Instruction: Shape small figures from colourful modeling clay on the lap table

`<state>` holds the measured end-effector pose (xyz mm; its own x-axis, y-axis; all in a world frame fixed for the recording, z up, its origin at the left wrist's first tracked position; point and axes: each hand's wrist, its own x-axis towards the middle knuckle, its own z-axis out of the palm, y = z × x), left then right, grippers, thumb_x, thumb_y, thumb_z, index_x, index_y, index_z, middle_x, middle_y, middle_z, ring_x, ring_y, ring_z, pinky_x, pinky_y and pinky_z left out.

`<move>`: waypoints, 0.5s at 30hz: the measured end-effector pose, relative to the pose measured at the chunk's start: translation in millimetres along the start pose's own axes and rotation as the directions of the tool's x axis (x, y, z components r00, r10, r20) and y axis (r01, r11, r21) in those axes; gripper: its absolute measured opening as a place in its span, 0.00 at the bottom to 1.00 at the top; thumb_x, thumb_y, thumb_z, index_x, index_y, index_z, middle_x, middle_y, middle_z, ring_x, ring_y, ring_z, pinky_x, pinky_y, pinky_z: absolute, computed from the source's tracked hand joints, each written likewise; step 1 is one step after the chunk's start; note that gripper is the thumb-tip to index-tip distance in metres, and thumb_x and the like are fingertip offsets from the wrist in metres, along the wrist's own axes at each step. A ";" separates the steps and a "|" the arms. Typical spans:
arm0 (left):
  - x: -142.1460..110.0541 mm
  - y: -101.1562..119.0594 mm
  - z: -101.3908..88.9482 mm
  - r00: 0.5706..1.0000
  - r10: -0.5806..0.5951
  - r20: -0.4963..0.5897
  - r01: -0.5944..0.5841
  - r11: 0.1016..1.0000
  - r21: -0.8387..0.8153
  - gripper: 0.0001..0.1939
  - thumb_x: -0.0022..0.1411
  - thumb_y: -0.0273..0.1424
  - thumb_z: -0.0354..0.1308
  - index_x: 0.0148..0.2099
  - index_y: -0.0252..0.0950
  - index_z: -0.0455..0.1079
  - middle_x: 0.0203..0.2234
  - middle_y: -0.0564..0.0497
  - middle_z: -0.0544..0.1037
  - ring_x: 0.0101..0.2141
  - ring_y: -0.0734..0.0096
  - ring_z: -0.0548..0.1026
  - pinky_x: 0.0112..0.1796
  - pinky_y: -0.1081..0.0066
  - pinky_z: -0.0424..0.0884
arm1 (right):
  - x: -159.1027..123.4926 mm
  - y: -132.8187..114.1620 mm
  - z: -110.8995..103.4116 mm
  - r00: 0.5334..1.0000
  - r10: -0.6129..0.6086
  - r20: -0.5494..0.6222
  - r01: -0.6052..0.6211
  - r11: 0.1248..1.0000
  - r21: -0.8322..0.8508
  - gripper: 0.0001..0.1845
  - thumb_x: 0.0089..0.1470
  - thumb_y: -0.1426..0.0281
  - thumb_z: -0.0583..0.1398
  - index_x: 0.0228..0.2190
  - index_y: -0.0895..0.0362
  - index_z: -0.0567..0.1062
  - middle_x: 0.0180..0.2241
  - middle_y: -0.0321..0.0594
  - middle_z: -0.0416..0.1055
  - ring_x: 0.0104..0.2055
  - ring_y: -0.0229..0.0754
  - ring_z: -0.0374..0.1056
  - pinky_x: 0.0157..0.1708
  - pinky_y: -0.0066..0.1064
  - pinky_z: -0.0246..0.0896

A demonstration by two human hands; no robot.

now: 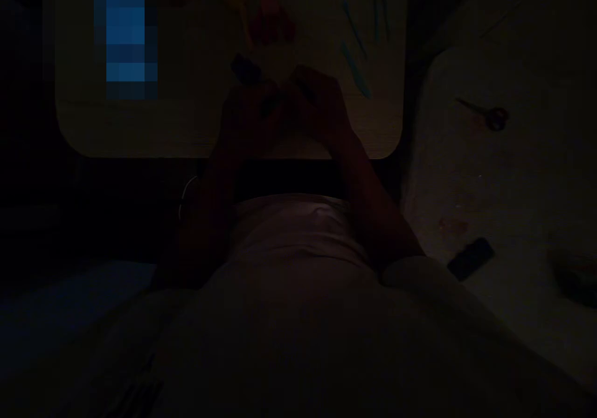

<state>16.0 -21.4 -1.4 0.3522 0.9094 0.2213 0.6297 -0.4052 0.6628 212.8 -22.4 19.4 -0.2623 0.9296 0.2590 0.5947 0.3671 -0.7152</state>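
Small dark object (242,68) sits at the left hand's fingertips, over the near part of the table (140,125); too dark to tell what it is. Left hand (249,110) and right hand (317,104) are pressed together, fingers curled (can't tell if either actually grips anything). Red pieces (273,23) just beyond the fingers. Teal sticks (357,63) to the right of them. Scissors (489,116) well off to the right, apart from both hands.
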 end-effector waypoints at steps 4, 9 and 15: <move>-0.4 5.1 -1.6 1.000 0.009 0.003 -0.009 0.998 0.065 0.17 0.73 0.50 0.55 0.46 0.44 0.75 0.38 0.50 0.81 0.40 0.55 0.79 0.44 0.53 0.73 | -0.9 -1.6 -1.6 1.000 0.001 0.005 -0.001 1.000 -0.006 0.29 0.70 0.37 0.45 0.30 0.43 0.66 0.34 0.38 0.75 0.39 0.49 0.69 0.43 0.41 0.63; -0.2 9.3 -3.0 1.000 -0.002 0.019 0.001 0.999 0.044 0.19 0.74 0.50 0.53 0.48 0.41 0.74 0.41 0.48 0.81 0.43 0.54 0.79 0.47 0.53 0.73 | -1.6 -4.2 -3.2 1.000 -0.014 0.006 0.014 1.000 0.022 0.30 0.70 0.38 0.44 0.31 0.44 0.68 0.36 0.40 0.76 0.39 0.49 0.69 0.44 0.41 0.63; 0.9 4.4 -0.8 0.999 -0.017 0.028 0.017 1.000 0.010 0.20 0.72 0.54 0.54 0.48 0.44 0.75 0.41 0.50 0.82 0.44 0.52 0.78 0.49 0.51 0.72 | -1.5 -5.0 -4.1 0.999 0.033 0.031 -0.033 0.999 0.007 0.27 0.70 0.38 0.45 0.32 0.42 0.69 0.38 0.38 0.77 0.42 0.49 0.69 0.47 0.41 0.62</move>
<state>18.5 -22.2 2.3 0.3605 0.9133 0.1897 0.6424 -0.3906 0.6594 213.3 -25.5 25.2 -0.2658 0.9397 0.2151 0.5976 0.3357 -0.7282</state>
